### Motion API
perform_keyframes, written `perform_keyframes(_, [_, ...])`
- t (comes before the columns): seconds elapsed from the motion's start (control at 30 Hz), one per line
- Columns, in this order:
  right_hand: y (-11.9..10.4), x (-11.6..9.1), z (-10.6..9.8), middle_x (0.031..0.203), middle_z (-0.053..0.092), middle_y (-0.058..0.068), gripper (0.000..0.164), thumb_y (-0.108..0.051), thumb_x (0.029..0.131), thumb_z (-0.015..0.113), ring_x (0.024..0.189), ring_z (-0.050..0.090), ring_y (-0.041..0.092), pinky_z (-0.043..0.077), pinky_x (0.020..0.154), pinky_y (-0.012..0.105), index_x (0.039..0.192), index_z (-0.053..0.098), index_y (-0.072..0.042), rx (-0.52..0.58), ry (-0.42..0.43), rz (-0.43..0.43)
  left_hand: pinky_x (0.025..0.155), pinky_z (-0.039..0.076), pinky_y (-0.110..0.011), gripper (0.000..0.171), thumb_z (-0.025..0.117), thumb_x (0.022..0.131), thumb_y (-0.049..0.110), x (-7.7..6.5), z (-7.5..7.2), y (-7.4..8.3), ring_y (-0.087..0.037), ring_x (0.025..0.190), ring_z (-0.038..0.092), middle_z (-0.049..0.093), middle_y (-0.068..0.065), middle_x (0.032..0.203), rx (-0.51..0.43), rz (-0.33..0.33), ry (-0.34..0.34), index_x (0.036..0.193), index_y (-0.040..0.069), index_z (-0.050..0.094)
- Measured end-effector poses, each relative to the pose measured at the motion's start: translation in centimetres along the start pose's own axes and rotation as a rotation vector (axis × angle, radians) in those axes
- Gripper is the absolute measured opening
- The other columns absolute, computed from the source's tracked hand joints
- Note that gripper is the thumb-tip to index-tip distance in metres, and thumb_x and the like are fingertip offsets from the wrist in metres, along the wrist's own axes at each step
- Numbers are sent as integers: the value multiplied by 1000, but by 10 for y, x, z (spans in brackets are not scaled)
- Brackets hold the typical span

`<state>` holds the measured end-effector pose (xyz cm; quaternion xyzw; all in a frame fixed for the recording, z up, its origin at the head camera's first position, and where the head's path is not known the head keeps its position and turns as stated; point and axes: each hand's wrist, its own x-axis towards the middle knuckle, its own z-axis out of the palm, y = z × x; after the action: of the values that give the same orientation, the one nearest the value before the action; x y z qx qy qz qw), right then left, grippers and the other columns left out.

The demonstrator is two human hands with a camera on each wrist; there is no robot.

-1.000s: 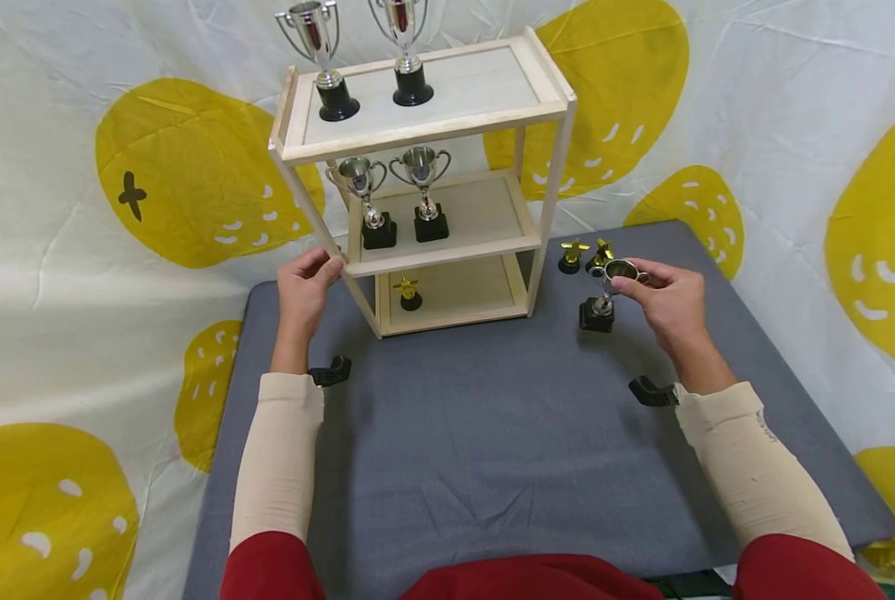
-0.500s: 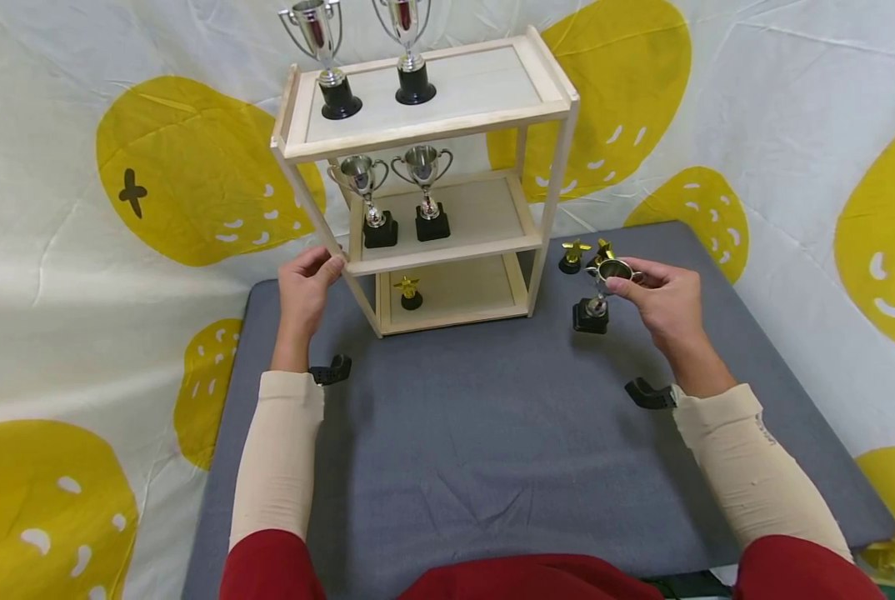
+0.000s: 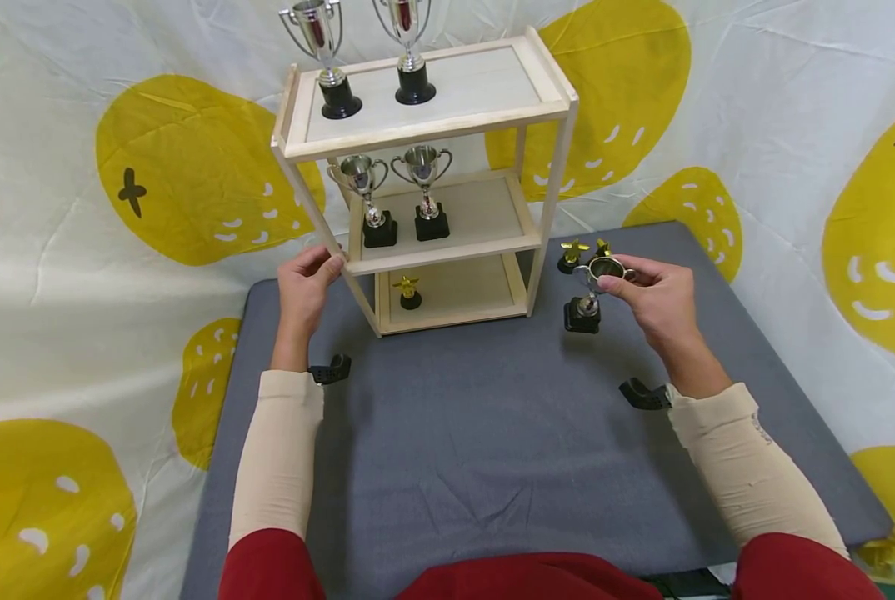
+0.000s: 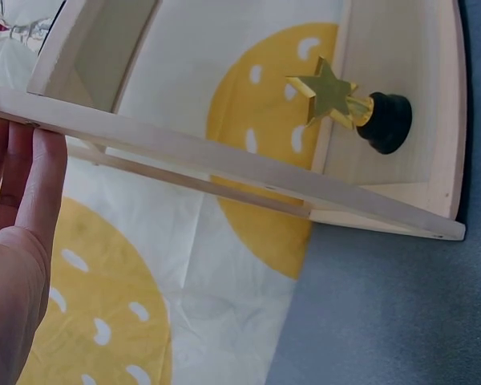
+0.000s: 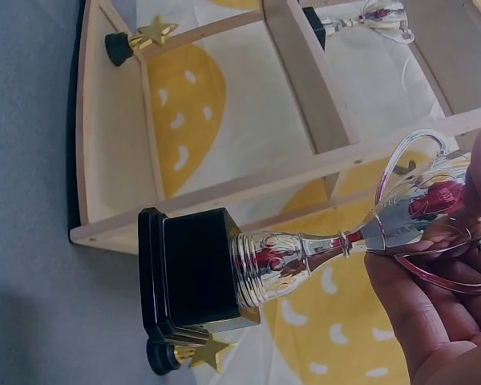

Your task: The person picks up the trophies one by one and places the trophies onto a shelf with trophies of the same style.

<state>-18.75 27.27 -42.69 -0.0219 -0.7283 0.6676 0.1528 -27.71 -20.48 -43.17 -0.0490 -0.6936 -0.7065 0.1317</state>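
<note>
My right hand (image 3: 661, 304) grips a silver trophy cup (image 5: 421, 210) by its bowl, thumb at the rim. The cup is upright, its black square base (image 3: 582, 315) above the grey table, with a shadow below. Two gold star trophies (image 3: 572, 256) stand behind it, the right one partly hidden by the cup. My left hand (image 3: 305, 287) holds the front left post (image 4: 200, 152) of a wooden shelf between thumb and fingers, at the middle tier's height. Two silver cups (image 3: 427, 193) stand on that tier, and a gold star trophy (image 4: 329, 95) on the bottom one.
Two taller silver cups (image 3: 412, 62) stand on the left half of the top tier (image 3: 485, 79). The grey cloth-covered table (image 3: 447, 433) runs toward the person's body. A white curtain with yellow fruit shapes (image 3: 207, 171) hangs behind the shelf.
My right hand has carried the silver trophy cup slightly left, toward the shelf. My left hand stays on the post.
</note>
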Motion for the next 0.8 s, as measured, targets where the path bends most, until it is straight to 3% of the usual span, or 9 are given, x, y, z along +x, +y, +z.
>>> perform_keyframes(0.17, [-6,-2,6,76,75,-16,44,2,81,87,65,66,1,57,64,12,120,72,12,-28,1,-15,84,61,-16,31,70,97,0,1,-1,-2,-6,90,69,74,13,95,13,6,-7,123,-17,67])
perform_keyframes(0.33, [-11,-3,12,74,76,-13,45,9,79,85,64,65,2,57,63,12,120,68,18,28,-14,-34,84,62,-17,32,71,97,2,0,-1,0,-6,91,69,74,14,94,22,14,-12,123,-17,68])
perform_keyframes(0.8, [-28,-5,24,79,77,-12,42,10,79,85,65,69,2,59,65,13,117,70,17,51,-53,-84,84,61,-15,33,70,97,2,-1,-1,0,-4,91,68,72,15,94,45,-7,-3,126,-15,67])
